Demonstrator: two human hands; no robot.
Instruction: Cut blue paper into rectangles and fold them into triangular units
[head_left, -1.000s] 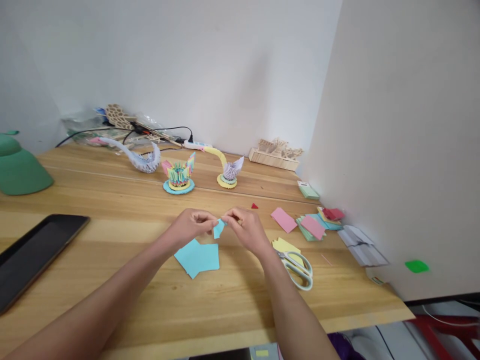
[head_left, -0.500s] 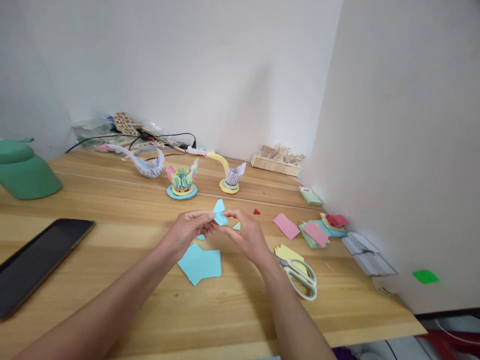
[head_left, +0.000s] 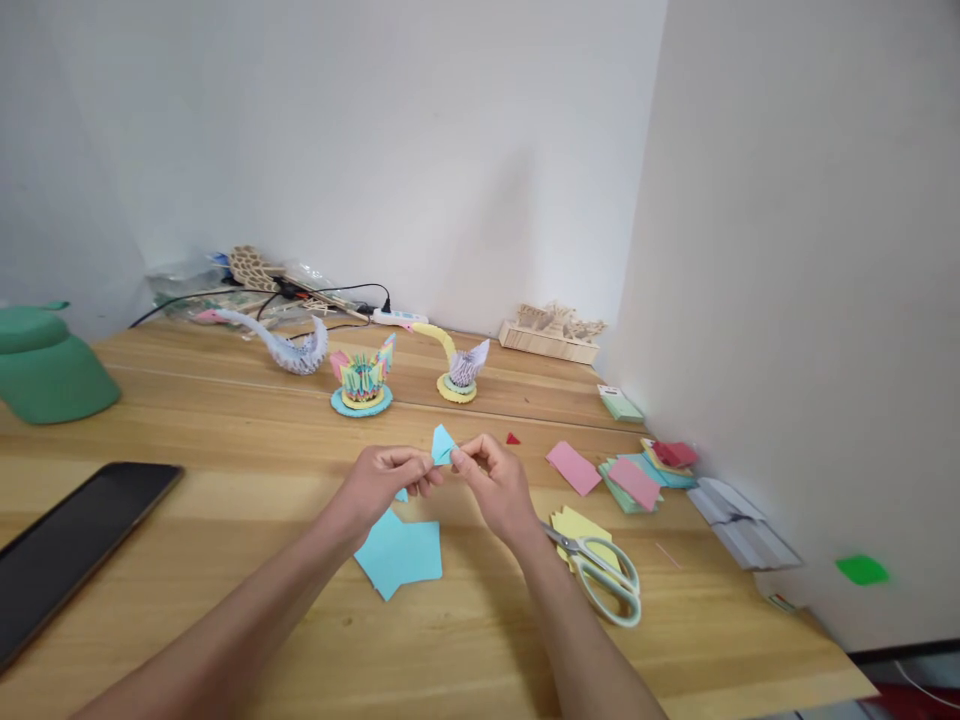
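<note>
A small folded piece of blue paper (head_left: 442,444) is pinched between both hands above the middle of the table. My left hand (head_left: 397,475) grips its left side, thumb and fingers pressed together. On its right side, the thumb and fingertips of my right hand (head_left: 491,480) are closed on it. Flat blue sheets (head_left: 401,552) lie on the wood just below the hands, with a small blue bit (head_left: 402,495) partly hidden by my left hand. A small red paper triangle (head_left: 513,438) rests beyond my right hand.
Scissors (head_left: 600,570) overlap yellow paper (head_left: 581,524) at right, near pink sheets (head_left: 574,467) and a grey-white stack (head_left: 742,525). Paper swans (head_left: 289,350) and a multicoloured paper figure (head_left: 363,383) stand behind. A phone (head_left: 82,540) and green container (head_left: 52,365) are at left.
The blue piece now shows a more compact, pointed shape. My right thumb has moved onto its front. The whole view has tilted slightly, so the table sits lower in the picture.
</note>
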